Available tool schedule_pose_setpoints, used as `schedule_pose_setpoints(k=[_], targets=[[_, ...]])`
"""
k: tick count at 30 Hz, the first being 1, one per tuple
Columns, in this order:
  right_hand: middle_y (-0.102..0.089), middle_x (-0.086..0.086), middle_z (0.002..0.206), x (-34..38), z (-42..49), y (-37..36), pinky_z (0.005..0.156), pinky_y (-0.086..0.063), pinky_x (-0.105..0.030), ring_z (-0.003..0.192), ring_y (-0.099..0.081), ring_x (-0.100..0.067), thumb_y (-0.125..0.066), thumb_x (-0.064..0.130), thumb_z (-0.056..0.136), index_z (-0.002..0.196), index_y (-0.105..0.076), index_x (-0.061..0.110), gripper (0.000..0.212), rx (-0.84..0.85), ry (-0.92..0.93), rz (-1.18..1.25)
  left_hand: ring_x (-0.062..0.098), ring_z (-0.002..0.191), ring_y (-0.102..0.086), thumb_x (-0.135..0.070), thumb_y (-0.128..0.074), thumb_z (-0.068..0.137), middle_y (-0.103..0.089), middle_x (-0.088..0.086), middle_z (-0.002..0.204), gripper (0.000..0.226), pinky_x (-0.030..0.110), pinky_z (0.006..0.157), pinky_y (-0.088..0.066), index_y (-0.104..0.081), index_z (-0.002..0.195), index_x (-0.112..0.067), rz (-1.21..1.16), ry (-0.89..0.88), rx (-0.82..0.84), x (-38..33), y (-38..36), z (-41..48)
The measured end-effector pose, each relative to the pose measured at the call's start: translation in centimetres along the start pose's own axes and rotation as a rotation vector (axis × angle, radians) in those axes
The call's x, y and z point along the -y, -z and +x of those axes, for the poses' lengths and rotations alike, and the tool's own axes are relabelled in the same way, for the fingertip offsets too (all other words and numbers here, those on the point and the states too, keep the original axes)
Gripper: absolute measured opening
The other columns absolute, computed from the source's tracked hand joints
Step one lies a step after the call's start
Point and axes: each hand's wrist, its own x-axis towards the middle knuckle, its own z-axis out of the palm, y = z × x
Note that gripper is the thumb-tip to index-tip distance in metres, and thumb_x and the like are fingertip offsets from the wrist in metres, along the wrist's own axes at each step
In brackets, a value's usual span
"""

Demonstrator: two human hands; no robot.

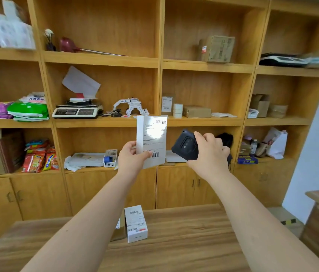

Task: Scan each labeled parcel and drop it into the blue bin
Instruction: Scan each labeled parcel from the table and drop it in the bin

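Across the upper and middle frame, honey-toned wooden shelving (103,59), square open compartments, cluttered. Along the bottom, a flat counter (184,242) of streaked brown wood grain. Centre frame, raised in front of the shelving, a flat white rectangular parcel (151,138), paper label with barcodes top and bottom, bright glare across it. Left grip (132,157) clamped on its lower left corner, thumb over the label. Just right of the parcel, right grip (211,152) wrapped round a black, matte, round-cornered scanner (186,146). Bottom centre, on the counter, a small white labelled box (136,223).
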Motion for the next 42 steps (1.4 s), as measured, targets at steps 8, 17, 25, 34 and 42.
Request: schedule_pose_setpoints(k=[8,17,25,34,42], targets=[[-0.039,-0.003,0.142,-2.9,-0.6,0.7,0.101,-0.032,-0.047,0.127,-0.037,-0.028,-0.078,0.041,0.079,0.152,-0.027,0.028,0.090,0.066,-0.089,-0.027,0.000,0.081,-0.061,-0.010,-0.078,0.083,-0.064,-0.008,0.098,0.044,0.023,0.068,-0.053,-0.050,0.114,-0.025,-0.080,0.034,0.053,0.1,-3.2,-0.4],[-0.038,-0.002,0.139,-4.4,-3.2,0.7,0.100,-0.031,-0.047,0.126,-0.035,-0.028,-0.075,0.037,0.081,0.151,-0.026,0.030,0.086,0.101,-0.160,-0.102,0.011,0.096,-0.068,-0.015,-0.084,0.077,-0.071,-0.005,0.108,0.047,0.037,0.084,-0.058,-0.058,0.116,-0.023,-0.023,0.059,0.113,2.8,-4.6,-1.4],[-0.039,-0.003,0.136,-2.2,-4.5,0.1,0.092,-0.033,-0.045,0.124,-0.036,-0.029,-0.077,0.038,0.078,0.148,-0.030,0.029,0.085,0.129,-0.316,-0.117,0.010,0.089,-0.066,-0.015,-0.082,0.079,-0.070,-0.003,0.106,0.049,0.026,0.069,-0.053,-0.054,0.119,-0.022,-0.015,0.111,0.221,4.5,-2.1,0.0],[-0.043,-0.003,0.134,1.2,-9.3,-3.3,0.096,-0.036,-0.047,0.124,-0.040,-0.031,-0.079,0.036,0.074,0.145,-0.034,0.030,0.084,0.122,-0.552,-0.058,0.017,0.094,-0.069,-0.012,-0.083,0.078,-0.071,0.003,0.111,0.051,0.039,0.076,-0.059,-0.057,0.122,-0.014,-0.116,0.298,0.420,7.5,-1.3,-0.9],[-0.041,0.000,0.136,1.0,-21.6,-3.2,0.101,-0.031,-0.044,0.124,-0.037,-0.028,-0.073,0.040,0.078,0.148,-0.031,0.035,0.082,0.036,-0.882,-0.011,0.020,0.090,-0.073,-0.008,-0.080,0.081,-0.072,0.005,0.112,0.045,0.030,0.053,-0.057,-0.059,0.120,-0.013,-0.174,0.588,0.741,12.2,-4.9,-10.6]])
